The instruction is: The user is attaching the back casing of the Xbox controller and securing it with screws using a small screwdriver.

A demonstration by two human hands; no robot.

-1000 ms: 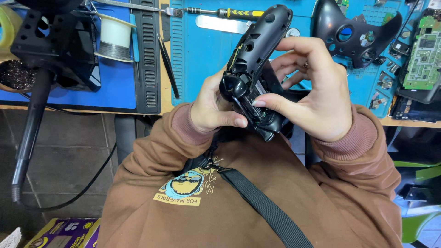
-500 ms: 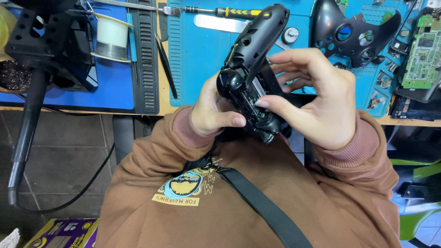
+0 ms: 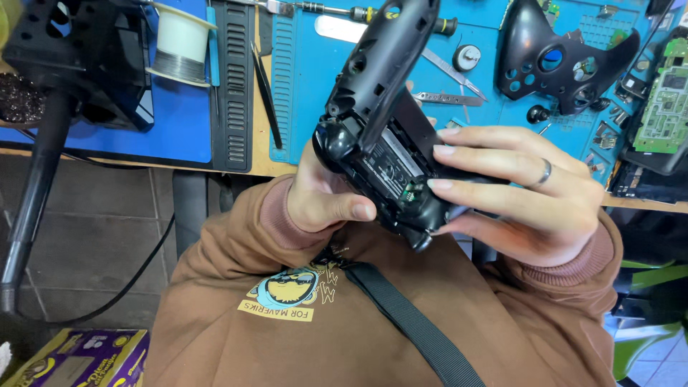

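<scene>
controller body half stripped, held above the desk (image 3: 258,161) edge

the black controller body (image 3: 380,122) sits upright in both hands just in front of the blue mat (image 3: 308,79); its faceplate (image 3: 562,61) already lies off on that mat, with a green circuit board (image 3: 663,100) at the mat's right edge and a screwdriver (image 3: 373,13) at its far side. left hand (image 3: 322,197) fingers wrap the lower grip, right hand (image 3: 523,190) fingers press flat on the open back. probably more inner parts remain inside, though the view is too tight to tell.
</scene>
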